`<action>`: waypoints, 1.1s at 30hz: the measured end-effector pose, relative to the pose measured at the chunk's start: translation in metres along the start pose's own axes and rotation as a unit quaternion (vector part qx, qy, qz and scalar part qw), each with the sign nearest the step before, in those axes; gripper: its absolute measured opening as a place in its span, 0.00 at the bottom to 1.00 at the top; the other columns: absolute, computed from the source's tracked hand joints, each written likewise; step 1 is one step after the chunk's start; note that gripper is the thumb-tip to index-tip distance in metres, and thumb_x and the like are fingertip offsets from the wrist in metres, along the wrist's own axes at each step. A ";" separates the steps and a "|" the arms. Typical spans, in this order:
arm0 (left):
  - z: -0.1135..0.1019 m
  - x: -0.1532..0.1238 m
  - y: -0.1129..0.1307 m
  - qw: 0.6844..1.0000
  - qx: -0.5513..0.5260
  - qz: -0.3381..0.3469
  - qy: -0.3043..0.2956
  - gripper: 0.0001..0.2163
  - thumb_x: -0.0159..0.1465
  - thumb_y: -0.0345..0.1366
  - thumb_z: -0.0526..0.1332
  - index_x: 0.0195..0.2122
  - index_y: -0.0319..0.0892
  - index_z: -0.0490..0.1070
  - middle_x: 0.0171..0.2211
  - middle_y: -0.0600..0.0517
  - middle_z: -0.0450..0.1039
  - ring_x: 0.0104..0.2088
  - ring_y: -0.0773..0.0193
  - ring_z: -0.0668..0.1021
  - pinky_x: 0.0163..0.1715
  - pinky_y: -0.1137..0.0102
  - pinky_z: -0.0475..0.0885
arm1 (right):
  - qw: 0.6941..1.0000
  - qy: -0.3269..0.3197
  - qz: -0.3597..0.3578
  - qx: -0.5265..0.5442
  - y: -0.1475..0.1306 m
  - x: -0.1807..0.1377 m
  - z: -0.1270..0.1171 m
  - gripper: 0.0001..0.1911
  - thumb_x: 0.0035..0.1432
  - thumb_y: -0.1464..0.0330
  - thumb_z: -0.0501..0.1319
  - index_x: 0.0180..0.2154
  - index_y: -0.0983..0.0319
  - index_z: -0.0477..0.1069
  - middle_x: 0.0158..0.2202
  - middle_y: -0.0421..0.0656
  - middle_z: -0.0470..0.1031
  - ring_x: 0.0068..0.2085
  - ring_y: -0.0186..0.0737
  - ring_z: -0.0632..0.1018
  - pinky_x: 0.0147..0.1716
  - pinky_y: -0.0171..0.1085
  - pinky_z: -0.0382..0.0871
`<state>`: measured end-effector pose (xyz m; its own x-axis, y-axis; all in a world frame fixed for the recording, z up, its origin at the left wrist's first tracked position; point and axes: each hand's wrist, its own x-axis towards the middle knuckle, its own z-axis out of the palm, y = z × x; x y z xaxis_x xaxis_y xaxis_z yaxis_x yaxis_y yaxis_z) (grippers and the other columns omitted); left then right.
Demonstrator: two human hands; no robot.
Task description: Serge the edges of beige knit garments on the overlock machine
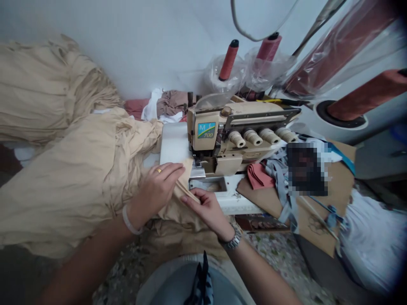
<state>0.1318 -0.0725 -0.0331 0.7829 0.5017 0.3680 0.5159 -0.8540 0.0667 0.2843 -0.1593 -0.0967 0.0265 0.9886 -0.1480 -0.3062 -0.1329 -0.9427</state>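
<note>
A large tan fabric point(79, 178) lies bunched across the table to the left of a beige overlock sewing machine point(222, 140). My left hand point(157, 186), with a ring and a white bangle, presses flat on the fabric just left of the presser foot point(197, 167), fingers stretched toward the needle. My right hand point(205, 207), with a metal wristwatch, pinches the fabric's folded edge right in front of the machine. A narrow strip of the tan fabric runs from my fingers up under the presser foot.
Several red thread cones point(229, 59) stand behind the machine, some in plastic wrap. More tan fabric point(47, 93) is piled at the back left. Cardboard point(318, 199), red cloth scraps point(259, 176) and grey strips lie right of the machine. Speckled floor shows below.
</note>
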 end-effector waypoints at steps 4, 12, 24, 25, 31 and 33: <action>0.003 0.005 0.002 0.999 -0.025 -0.008 -0.023 0.19 0.67 0.24 0.49 0.57 0.37 0.70 0.57 0.44 0.73 0.54 0.52 0.73 0.52 0.55 0.66 | 0.976 -0.031 0.128 0.173 -0.015 -0.003 -0.012 0.18 0.47 0.55 0.74 0.33 0.62 0.78 0.27 0.38 0.76 0.28 0.33 0.72 0.31 0.33 0.66; 0.003 0.016 0.017 0.995 0.026 -0.080 -0.051 0.21 0.69 0.34 0.51 0.63 0.42 0.65 0.61 0.46 0.70 0.54 0.48 0.72 0.46 0.52 0.63 | 0.984 0.043 0.067 0.158 -0.018 0.001 -0.030 0.15 0.41 0.63 0.78 0.24 0.62 0.75 0.23 0.36 0.75 0.25 0.29 0.70 0.27 0.29 0.63; 0.019 0.047 -0.020 0.997 0.049 -0.022 -0.048 0.17 0.72 0.35 0.50 0.58 0.43 0.68 0.62 0.44 0.70 0.59 0.48 0.70 0.51 0.49 0.61 | 0.997 0.071 0.016 0.001 -0.020 -0.002 -0.034 0.18 0.48 0.54 0.73 0.25 0.64 0.78 0.20 0.37 0.69 0.22 0.29 0.62 0.22 0.32 0.52; 0.019 0.052 -0.027 0.998 0.044 -0.020 -0.043 0.17 0.72 0.35 0.50 0.59 0.43 0.68 0.62 0.44 0.69 0.59 0.48 0.70 0.52 0.49 0.61 | 0.997 0.074 0.031 0.020 -0.021 -0.002 -0.032 0.19 0.47 0.54 0.73 0.24 0.64 0.77 0.19 0.36 0.69 0.21 0.28 0.62 0.21 0.32 0.51; 0.000 0.018 -0.013 0.976 -0.049 -0.096 0.190 0.10 0.67 0.37 0.60 0.46 0.39 0.75 0.46 0.41 0.78 0.48 0.55 0.77 0.49 0.62 0.69 | 0.982 0.021 0.094 0.161 -0.030 -0.008 -0.026 0.18 0.44 0.57 0.76 0.31 0.62 0.79 0.25 0.38 0.77 0.24 0.31 0.73 0.26 0.31 0.66; 0.006 -0.018 0.018 0.955 -0.235 -0.158 0.088 0.10 0.67 0.41 0.61 0.33 0.41 0.76 0.28 0.51 0.76 0.30 0.64 0.76 0.35 0.70 0.71 | 0.973 0.008 0.116 0.199 -0.034 -0.010 -0.025 0.19 0.44 0.59 0.76 0.36 0.61 0.79 0.28 0.38 0.79 0.26 0.32 0.76 0.29 0.31 0.70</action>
<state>0.1292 -0.0964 -0.0446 0.5219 0.7488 0.4085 0.4712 -0.6524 0.5936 0.3183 -0.1668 -0.0709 -0.0741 0.9338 -0.3500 -0.6500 -0.3114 -0.6932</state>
